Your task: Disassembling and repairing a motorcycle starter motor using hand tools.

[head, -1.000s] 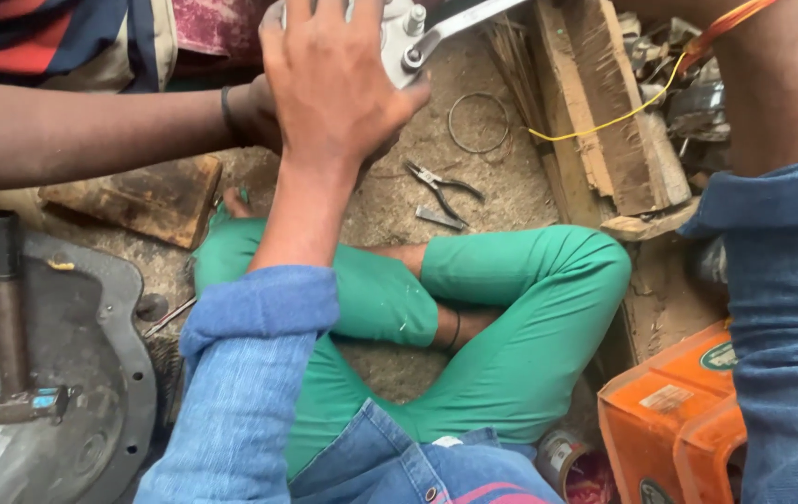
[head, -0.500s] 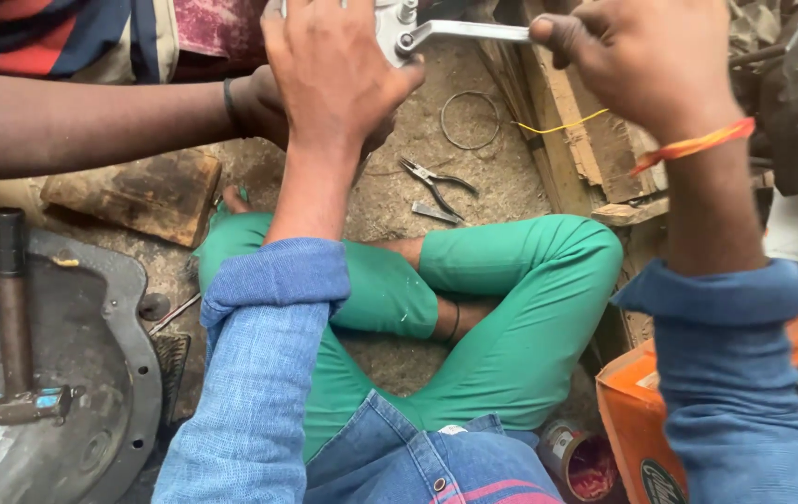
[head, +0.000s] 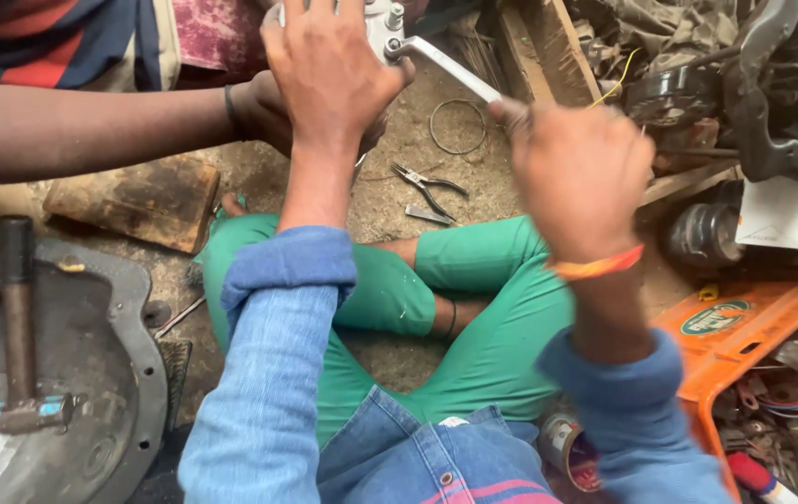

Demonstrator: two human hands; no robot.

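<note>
While left hand (head: 329, 70) presses metal part (head: 378, 28), right hand (head: 578, 177) grips wrench (head: 445, 65)

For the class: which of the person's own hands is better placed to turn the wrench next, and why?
The right hand. It already grips the handle of the slim silver metal wrench, whose head sits on the grey metal part. The left hand lies flat over that part, bracing it.

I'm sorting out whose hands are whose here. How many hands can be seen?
3: the left hand pressing the metal part, the right hand gripping the wrench, and another person's hand under the left one, mostly hidden.
</note>
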